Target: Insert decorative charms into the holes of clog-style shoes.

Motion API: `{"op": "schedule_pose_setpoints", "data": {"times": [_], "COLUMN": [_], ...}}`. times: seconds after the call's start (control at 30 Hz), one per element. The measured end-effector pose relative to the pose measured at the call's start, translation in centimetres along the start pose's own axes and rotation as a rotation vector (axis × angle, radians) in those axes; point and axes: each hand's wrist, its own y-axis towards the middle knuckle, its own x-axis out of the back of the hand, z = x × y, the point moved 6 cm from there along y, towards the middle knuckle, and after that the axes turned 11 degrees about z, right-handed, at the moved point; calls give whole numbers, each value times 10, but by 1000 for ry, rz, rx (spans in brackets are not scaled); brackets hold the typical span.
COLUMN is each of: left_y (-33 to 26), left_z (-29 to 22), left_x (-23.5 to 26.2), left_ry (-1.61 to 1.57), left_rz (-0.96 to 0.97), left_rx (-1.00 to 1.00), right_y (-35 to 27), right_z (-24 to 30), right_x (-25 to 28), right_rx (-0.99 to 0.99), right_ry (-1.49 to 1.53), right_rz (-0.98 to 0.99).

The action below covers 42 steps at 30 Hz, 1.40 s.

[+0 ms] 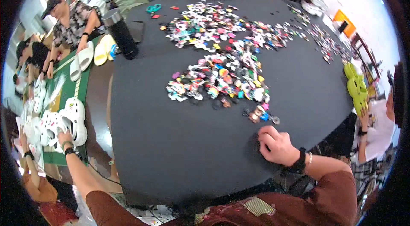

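Far over to the left, my left hand (65, 138) reaches onto a group of white clogs with holes, its fingers gripping one white clog (75, 120) by its opening. My right hand (276, 145) rests near the front right of the black table (171, 149), its fingers curled closed. Whatever may be inside those fingers is hidden. Just beyond it lie a few charms, among them a brown bear charm (256, 115) and a blue one (265, 116). Farther back spreads a large heap of small colourful shoe charms (222, 74).
A dark bottle (121, 33) stands at the table's left edge, with teal scissors (153, 8) beyond it. Cream slippers (102, 50) sit on the green mat (81, 80), by a person in a patterned shirt. At the right, another person's hand touches lime-green clogs (356, 87). Others sit across the table.
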Motion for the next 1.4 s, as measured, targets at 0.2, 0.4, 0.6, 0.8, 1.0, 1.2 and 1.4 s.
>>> {"op": "schedule_pose_setpoints", "data": {"times": [0.2, 0.4, 0.6, 0.8, 1.0, 1.2, 1.4], "left_y": [-34, -158, -305, -434, -518, -568, -538], "left_z": [-25, -32, 45, 97, 218, 233, 197], "left_x": [10, 97, 161, 230, 221, 144, 111], "left_ry": [-248, -474, -790, -686, -449, -419, -270], "left_rz": [-92, -149, -56, -177, -364, -163, -84], "left_rx": [-220, -361, -394, -174, 10, 218, 407], "right_y": [-8, -13, -9, -15, -20, -18, -23], "right_z": [-4, -10, -12, -17, -8, -10, -19], "right_x": [-6, -6, -14, -15, -24, -22, -23], "right_rx": [-1, -1, 39, 30, 113, 161, 119], "right_ry": [-3, 29, 58, -20, -50, -49, -81], "right_rz": [-6, -8, -92, -133, -109, -103, -93]}}
